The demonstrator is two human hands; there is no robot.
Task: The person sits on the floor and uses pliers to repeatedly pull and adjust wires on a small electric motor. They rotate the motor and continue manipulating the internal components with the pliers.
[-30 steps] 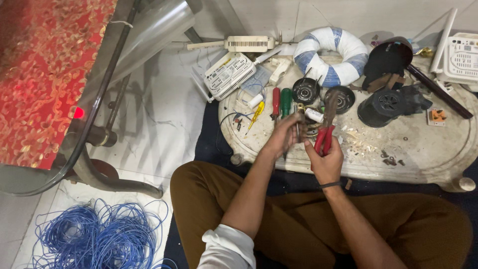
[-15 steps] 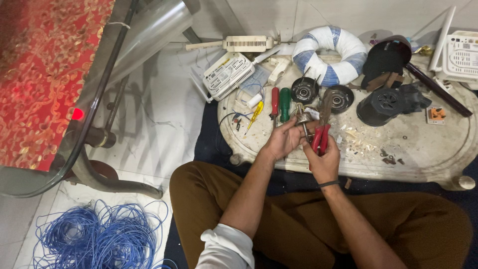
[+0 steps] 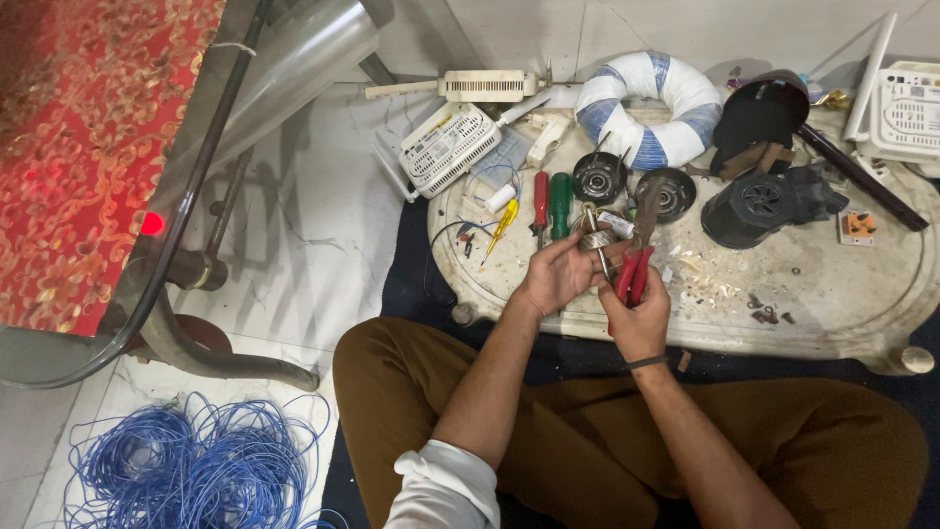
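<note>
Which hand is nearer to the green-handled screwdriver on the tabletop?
Left. The left hand sits just below the green-handled screwdriver, fingers close to its tip. The right hand, gripping red-handled pliers, is farther off to the screwdriver's right.

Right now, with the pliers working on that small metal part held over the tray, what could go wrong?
1. The left hand pinches the small metal part right beside the red-handled pliers in the right hand; a slip could nip a finger.
2. If the part drops, it may get lost among the chips and scraps on the white tray.
3. The screwdrivers lie close by the hands and could be knocked off.
</note>
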